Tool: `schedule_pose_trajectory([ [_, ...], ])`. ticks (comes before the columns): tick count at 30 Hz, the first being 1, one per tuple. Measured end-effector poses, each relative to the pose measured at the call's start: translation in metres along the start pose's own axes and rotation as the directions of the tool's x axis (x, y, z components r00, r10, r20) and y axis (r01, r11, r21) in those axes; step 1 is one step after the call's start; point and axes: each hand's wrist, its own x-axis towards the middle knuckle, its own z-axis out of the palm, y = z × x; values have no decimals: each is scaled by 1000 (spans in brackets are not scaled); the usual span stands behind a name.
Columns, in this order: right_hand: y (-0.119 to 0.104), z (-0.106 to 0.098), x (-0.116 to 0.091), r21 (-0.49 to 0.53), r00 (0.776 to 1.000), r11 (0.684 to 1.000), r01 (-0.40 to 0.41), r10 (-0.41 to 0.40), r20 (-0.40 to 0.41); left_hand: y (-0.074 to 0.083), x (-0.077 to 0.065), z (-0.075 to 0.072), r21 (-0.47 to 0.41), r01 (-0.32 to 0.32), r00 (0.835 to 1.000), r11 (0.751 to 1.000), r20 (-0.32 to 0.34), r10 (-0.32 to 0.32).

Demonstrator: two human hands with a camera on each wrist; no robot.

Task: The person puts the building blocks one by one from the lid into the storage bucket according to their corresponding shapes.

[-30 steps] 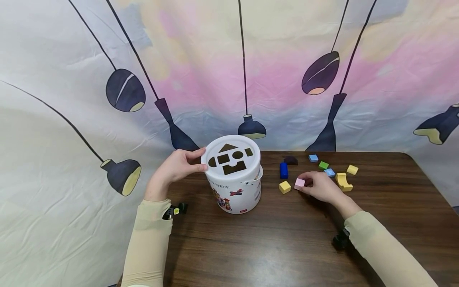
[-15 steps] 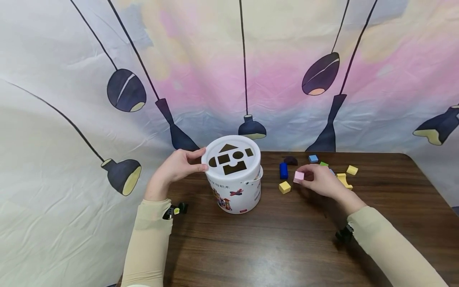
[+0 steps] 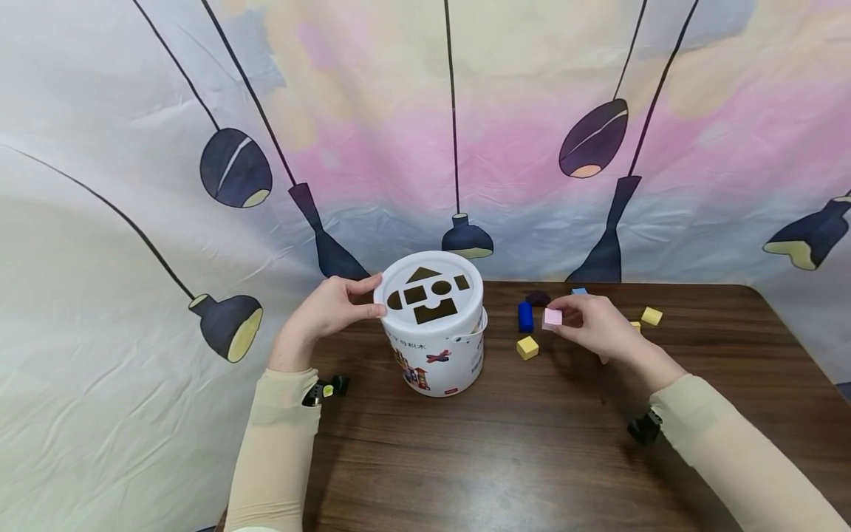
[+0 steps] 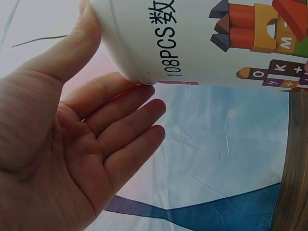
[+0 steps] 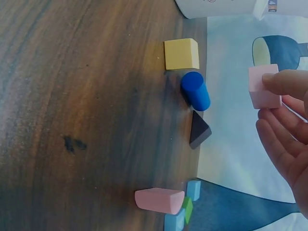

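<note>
A white bucket [image 3: 435, 362] stands on the table, its lid [image 3: 459, 318] cut with several shaped holes. Thumb and index finger of my left hand [image 3: 326, 307] touch the lid's left rim; in the left wrist view the other fingers extend beneath, fairly straight. My right hand [image 3: 601, 329] pinches a pink cube [image 3: 552, 319] between thumb and fingers, raised off the table to the right of the bucket. Close by on the table are a yellow cube [image 3: 527, 348], a blue cylinder [image 3: 525, 317] and a dark half-round block [image 3: 538, 298].
Under and behind my right hand lie more blocks, partly hidden: a pink block [image 5: 159, 200], a green one [image 5: 187, 209] and light-blue ones [image 5: 174, 222]. A yellow block [image 3: 651, 316] lies farther right. A printed cloth [image 3: 532, 222] hangs behind the table [image 3: 465, 458].
My right hand has lifted the pink cube and carried it slightly up and toward the back, now covering several blocks behind it. My left hand and the bucket stay put.
</note>
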Motion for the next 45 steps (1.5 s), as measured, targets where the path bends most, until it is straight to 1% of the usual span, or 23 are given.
schedule_pose_trajectory([
  [6,-3,-1,3,-10,1000,1000,-3,3,-27,2,-1,0,-7,5,1000,1000,0,-5],
  [9,-7,-2,5,-5,999,1000,8,-8,-44,2,-1,0,-8,8,1000,1000,0,-8],
  [16,-20,-4,11,0,995,998,67,-67,-77,2,-1,0,-10,11,1000,1000,5,-11],
  [22,-32,-7,17,3,984,994,111,-109,-139,1,-1,0,-7,13,1000,1000,6,-13],
  [27,-45,-9,23,58,976,989,135,-123,-180,0,-1,0,-2,9,1000,1000,3,-9],
  [36,-72,-8,30,157,969,972,175,-142,-203,0,-2,0,1,6,1000,1000,3,-6],
  [45,-90,-3,40,183,952,958,220,-170,-254,-1,-1,1,-8,9,1000,1000,4,-9],
])
